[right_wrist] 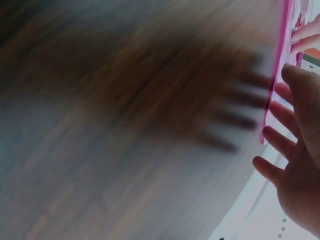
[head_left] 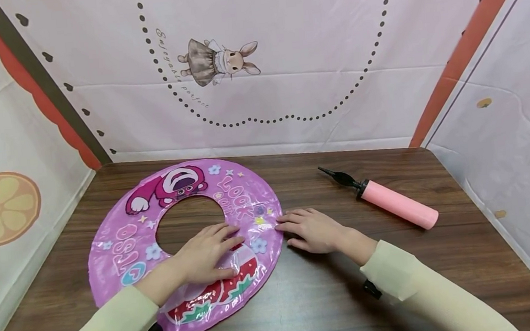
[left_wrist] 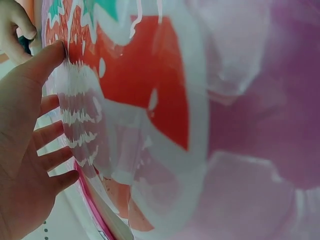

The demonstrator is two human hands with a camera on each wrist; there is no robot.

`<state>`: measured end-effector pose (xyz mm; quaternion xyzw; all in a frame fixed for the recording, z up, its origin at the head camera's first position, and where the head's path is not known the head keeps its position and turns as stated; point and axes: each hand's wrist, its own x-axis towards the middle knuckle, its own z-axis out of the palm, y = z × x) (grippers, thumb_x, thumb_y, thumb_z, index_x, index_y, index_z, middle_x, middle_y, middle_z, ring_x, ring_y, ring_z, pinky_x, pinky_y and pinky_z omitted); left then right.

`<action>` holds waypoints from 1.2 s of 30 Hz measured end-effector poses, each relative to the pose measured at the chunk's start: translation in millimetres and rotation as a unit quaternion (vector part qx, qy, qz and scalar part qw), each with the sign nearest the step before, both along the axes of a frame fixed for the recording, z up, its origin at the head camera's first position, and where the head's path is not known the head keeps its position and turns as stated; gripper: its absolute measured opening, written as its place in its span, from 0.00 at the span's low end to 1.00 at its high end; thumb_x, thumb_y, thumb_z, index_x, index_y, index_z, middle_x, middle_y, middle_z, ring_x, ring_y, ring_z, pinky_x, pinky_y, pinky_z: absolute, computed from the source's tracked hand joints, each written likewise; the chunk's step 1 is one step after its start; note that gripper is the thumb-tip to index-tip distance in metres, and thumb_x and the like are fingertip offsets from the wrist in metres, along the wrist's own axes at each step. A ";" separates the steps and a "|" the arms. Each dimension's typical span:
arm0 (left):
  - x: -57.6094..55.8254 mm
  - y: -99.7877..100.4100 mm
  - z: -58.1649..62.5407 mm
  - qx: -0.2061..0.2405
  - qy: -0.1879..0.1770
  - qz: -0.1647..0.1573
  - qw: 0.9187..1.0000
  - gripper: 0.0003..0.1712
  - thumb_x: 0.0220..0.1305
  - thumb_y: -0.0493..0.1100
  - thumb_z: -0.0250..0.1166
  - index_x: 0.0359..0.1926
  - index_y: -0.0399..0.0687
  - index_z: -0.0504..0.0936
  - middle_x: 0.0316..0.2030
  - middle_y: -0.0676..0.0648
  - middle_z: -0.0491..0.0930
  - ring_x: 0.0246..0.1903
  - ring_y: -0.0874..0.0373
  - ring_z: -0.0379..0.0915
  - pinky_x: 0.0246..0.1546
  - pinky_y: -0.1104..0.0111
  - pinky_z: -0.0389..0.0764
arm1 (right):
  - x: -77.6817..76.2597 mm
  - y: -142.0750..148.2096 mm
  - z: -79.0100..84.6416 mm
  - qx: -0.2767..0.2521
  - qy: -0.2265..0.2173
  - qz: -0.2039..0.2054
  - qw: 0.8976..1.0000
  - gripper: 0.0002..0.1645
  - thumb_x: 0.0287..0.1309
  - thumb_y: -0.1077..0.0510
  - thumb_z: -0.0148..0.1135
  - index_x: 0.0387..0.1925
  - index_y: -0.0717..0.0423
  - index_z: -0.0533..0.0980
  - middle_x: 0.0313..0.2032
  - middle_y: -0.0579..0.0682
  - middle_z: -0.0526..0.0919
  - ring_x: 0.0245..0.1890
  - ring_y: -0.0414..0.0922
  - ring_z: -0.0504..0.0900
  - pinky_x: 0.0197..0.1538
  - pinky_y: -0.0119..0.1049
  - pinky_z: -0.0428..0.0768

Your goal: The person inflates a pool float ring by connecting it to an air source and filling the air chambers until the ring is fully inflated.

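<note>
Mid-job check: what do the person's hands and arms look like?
The left hand and right hand are bare, with no gloves or rings visible. Two pale yellow fabric sleeves are worn, each with a small black object at its cuff.

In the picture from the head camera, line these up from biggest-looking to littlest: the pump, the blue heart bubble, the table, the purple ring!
1. Table
2. Purple ring
3. Pump
4. Blue heart bubble, printed on the ring

No two look alike here, so the order is clear.
</note>
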<state>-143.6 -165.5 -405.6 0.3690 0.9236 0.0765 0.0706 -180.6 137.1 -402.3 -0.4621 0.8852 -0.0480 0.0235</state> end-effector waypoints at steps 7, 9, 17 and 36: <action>-1.9 10.8 -2.6 -0.007 0.009 -0.005 1.000 0.42 0.52 0.68 0.60 0.65 0.57 0.65 0.68 0.46 0.57 0.67 0.44 0.50 0.64 0.47 0.55 | 1.3 12.4 0.1 -0.003 0.009 -0.002 1.000 0.27 0.61 0.47 0.54 0.61 0.49 0.68 0.62 0.49 0.70 0.62 0.52 0.66 0.59 0.54 0.67; -2.1 13.3 -2.8 -0.007 0.009 -0.007 1.000 0.42 0.52 0.68 0.60 0.65 0.57 0.65 0.68 0.46 0.57 0.67 0.44 0.50 0.64 0.47 0.54 | 1.8 16.0 -0.1 -0.005 0.011 -0.002 1.000 0.27 0.61 0.48 0.55 0.61 0.50 0.69 0.61 0.50 0.70 0.62 0.53 0.66 0.59 0.54 0.67; -1.3 21.2 -1.6 -0.013 0.002 -0.012 1.000 0.42 0.52 0.67 0.60 0.66 0.57 0.64 0.68 0.46 0.56 0.67 0.44 0.49 0.64 0.47 0.54 | 2.5 25.9 -1.2 -0.013 0.014 -0.005 1.000 0.26 0.61 0.47 0.54 0.59 0.50 0.70 0.60 0.50 0.71 0.61 0.52 0.67 0.58 0.53 0.68; -4.3 8.9 4.3 -0.020 -0.029 -0.059 0.998 0.42 0.49 0.63 0.65 0.65 0.61 0.64 0.69 0.50 0.55 0.68 0.46 0.46 0.65 0.46 0.50 | 18.3 24.7 0.5 -0.039 0.003 0.038 0.999 0.19 0.59 0.49 0.58 0.52 0.45 0.75 0.50 0.45 0.76 0.53 0.44 0.72 0.53 0.47 0.72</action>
